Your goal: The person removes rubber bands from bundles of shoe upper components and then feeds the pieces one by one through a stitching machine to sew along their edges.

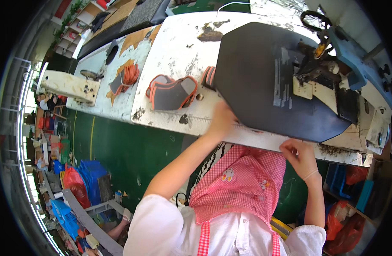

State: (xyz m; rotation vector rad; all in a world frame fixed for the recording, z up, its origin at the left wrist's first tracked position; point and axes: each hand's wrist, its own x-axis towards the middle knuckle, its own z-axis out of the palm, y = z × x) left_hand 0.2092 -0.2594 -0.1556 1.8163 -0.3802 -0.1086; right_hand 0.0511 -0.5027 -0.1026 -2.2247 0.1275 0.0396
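My left hand [223, 121] is at the lower left edge of a large dark board [255, 68] that lies over the sewing table. Motion blurs its fingers, so whether they hold anything cannot be told. My right hand [300, 158] is at the table's front edge, just below the board, its fingers curled in toward the thumb; anything between them is too small to make out. To the left of the board sit grey fabric pieces with orange edging [172, 94]. Another orange-edged stack [209, 77] is partly hidden under the board's left side.
A blue sewing machine [347, 55] stands at the right, its needle area beside the board. On the adjoining table are a bundle of orange-edged pieces [127, 77] and a cream machine arm [70, 87]. Bags and a blue crate [64, 215] are low at left, near another person's arm.
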